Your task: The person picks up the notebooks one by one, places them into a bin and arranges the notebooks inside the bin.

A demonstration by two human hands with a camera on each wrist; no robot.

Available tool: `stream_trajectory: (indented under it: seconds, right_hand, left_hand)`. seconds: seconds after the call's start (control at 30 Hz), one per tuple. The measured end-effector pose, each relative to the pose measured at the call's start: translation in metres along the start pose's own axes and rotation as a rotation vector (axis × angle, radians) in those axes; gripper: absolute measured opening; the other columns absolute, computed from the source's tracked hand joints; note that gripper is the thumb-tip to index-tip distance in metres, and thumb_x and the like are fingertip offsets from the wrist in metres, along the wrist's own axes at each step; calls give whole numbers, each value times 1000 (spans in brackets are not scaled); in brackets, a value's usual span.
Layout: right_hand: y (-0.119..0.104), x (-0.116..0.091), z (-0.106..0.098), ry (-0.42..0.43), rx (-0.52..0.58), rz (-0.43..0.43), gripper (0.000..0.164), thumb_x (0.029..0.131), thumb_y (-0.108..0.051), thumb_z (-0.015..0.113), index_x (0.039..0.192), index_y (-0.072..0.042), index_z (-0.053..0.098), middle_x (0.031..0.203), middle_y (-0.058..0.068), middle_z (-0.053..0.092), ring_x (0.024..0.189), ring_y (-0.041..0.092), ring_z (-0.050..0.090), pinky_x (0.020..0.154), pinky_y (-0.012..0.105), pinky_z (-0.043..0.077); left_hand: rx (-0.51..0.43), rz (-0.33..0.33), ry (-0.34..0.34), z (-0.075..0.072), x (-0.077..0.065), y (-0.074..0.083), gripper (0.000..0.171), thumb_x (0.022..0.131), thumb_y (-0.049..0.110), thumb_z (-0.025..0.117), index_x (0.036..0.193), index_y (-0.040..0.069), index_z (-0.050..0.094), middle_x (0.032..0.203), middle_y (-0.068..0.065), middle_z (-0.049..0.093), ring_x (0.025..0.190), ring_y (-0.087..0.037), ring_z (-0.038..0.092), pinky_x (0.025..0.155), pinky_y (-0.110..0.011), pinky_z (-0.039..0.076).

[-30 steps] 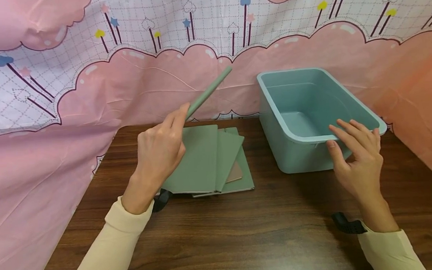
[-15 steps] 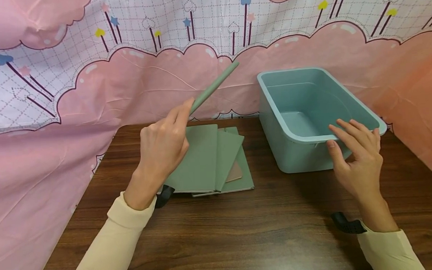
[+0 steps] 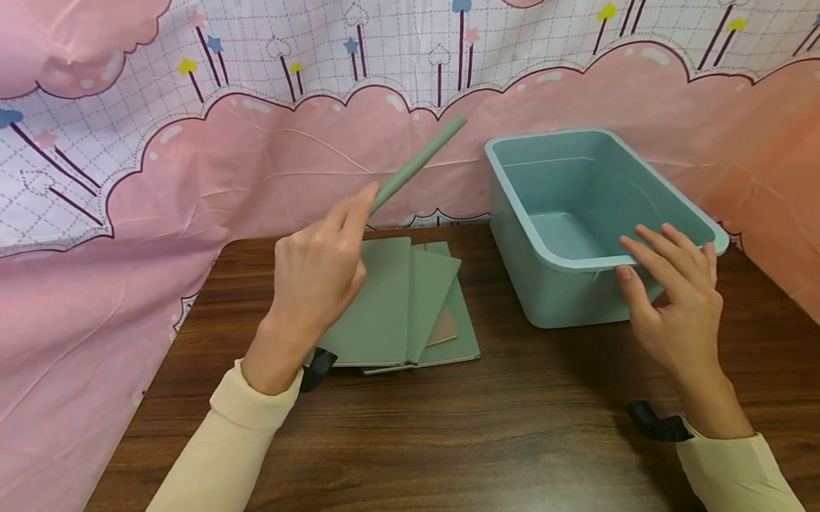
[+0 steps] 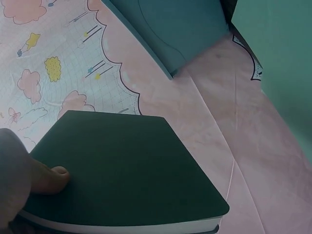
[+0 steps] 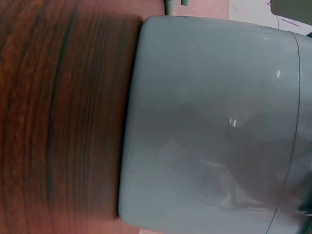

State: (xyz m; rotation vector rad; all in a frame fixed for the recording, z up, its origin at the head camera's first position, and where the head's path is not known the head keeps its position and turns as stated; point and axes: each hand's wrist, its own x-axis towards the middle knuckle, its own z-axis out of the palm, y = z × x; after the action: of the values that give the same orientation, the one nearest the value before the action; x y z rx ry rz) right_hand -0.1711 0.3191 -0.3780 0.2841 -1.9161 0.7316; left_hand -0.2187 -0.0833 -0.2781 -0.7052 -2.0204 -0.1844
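Note:
My left hand (image 3: 320, 268) holds a green notebook (image 3: 422, 162) up in the air, tilted and seen almost edge-on in the head view. In the left wrist view the cover of that notebook (image 4: 131, 165) is broad and dark, with white page edges and the thumb (image 4: 51, 179) lying on it. Below the hand, several green notebooks (image 3: 378, 304) lie overlapped on the table, with a small tan one (image 3: 444, 329) partly covered among them. My right hand (image 3: 680, 304) is at the near rim of a blue-grey bin (image 3: 558, 298), its fingers spread and extended over the rim.
The bin stands at the right of the dark wooden table (image 3: 462, 446), its inner floor visible with nothing on it. A pink and white patterned cloth (image 3: 273, 163) hangs behind the table and along both sides. The right wrist view is mostly the bin's wall (image 5: 209, 122).
My left hand has moved a little to the right, carrying the notebook toward the bin. The right hand, the bin and the pile of notebooks stay in place.

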Motion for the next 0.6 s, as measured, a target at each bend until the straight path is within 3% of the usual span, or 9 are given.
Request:
stream_trajectory:
  seconds: [0.43, 0.6]
  right_hand:
    - [1, 0, -1, -6, -1, 15, 34, 98, -25, 74, 124, -3, 78, 136, 23, 71, 149, 27, 52, 130, 66, 11]
    - [2, -1, -1, -7, -5, 13, 35, 99, -26, 73, 125, -4, 78, 136, 22, 71, 149, 29, 52, 130, 67, 11]
  left_hand:
    - [-28, 42, 13, 12, 10, 15, 58, 89, -17, 47, 137, 8, 67, 114, -6, 79, 44, -19, 45, 35, -34, 32]
    - [-42, 61, 3, 15, 13, 22, 58, 88, -17, 48, 137, 8, 67, 112, -4, 79, 45, -20, 48, 36, -35, 37]
